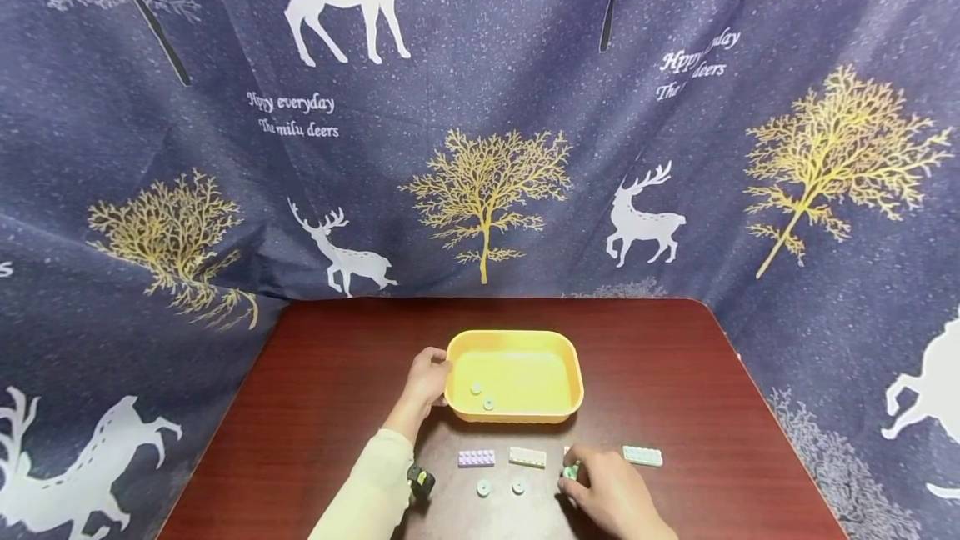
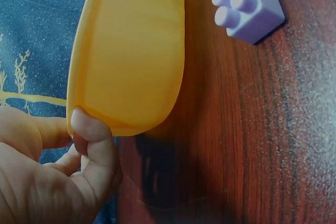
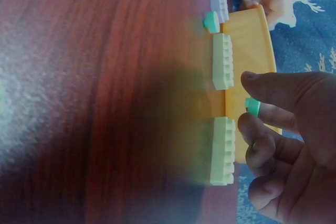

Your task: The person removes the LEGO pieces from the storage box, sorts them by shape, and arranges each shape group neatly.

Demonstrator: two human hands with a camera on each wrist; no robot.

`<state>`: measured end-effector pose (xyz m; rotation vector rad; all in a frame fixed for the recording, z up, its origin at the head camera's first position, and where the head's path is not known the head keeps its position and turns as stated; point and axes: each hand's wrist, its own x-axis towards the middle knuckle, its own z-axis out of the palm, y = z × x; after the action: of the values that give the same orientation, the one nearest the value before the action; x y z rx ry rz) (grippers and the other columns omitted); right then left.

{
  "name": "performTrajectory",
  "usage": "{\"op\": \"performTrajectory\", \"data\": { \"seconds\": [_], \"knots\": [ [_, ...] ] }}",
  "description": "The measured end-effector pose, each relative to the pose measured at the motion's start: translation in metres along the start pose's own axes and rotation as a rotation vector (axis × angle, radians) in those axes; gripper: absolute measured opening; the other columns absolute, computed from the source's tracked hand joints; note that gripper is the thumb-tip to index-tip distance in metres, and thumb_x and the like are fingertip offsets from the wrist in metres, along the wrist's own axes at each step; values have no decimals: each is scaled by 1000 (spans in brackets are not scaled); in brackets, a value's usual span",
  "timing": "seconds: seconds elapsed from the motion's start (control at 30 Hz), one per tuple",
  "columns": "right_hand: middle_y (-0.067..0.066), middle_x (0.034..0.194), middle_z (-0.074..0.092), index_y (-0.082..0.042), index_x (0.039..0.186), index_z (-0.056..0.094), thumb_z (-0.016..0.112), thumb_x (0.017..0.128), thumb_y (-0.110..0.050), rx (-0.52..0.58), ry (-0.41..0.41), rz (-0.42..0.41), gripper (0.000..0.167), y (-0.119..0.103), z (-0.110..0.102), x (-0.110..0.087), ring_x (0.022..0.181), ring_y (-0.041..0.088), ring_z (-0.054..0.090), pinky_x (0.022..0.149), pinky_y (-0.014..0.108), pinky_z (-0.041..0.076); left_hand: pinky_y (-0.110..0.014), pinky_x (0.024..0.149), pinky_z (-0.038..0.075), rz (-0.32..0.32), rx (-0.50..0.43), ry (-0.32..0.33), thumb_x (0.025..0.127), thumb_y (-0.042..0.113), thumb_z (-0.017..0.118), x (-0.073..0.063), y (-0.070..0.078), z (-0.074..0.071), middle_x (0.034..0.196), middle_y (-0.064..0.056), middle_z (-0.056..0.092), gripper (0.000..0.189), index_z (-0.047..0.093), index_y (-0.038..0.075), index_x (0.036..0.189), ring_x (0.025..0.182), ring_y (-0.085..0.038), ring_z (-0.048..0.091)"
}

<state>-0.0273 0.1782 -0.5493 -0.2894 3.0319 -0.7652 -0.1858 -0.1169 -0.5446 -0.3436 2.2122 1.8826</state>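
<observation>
My left hand grips the left end of a yellow plastic tray, thumb and fingers pinching its rim. Two small round pieces lie inside the tray near its left side. In front of the tray, my right hand holds a small mint-green round piece between thumb and fingers. Two similar round pieces lie on the table left of that hand. A row of studded toy bricks stands behind them: a lavender brick, a cream brick, one mostly hidden by my right hand, and a mint brick.
Everything rests on a dark red wood-grain table. A dark blue cloth printed with deer and trees hangs behind and beside it. A small black device sits at my left wrist.
</observation>
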Motion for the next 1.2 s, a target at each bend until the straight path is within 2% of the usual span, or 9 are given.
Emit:
{"op": "performTrajectory", "data": {
  "seconds": [0.3, 0.7, 1.2],
  "knots": [
    [-22, 62, 46, -28, 84, 66, 84, 79, -32, 25, -33, -56, 19, 4, 11, 0, 56, -4, 41, 49, 21, 34, -22, 42, 48, -5, 2, 9, 105, 10, 51, 1, 0, 0, 111, -26, 59, 32, 51, -2, 134, 67, -24, 62],
    [-20, 63, 48, -25, 87, 67, 82, 82, -29, 44, -113, -38, 16, 5, 17, -3, 56, -2, 42, 49, 23, 34, -22, 42, 48, 5, -2, 1, 105, 10, 51, 0, 1, 0, 110, -26, 59, 32, 51, -3, 134, 65, -24, 62],
    [-20, 63, 49, -23, 89, 69, 83, 81, -28, 74, -119, -60, 17, 6, 22, -2, 58, -3, 44, 50, 23, 35, -22, 42, 49, 3, 3, 6, 104, 10, 51, -1, 0, 0, 112, -28, 60, 34, 51, -3, 135, 66, -25, 62]
  ]
}}
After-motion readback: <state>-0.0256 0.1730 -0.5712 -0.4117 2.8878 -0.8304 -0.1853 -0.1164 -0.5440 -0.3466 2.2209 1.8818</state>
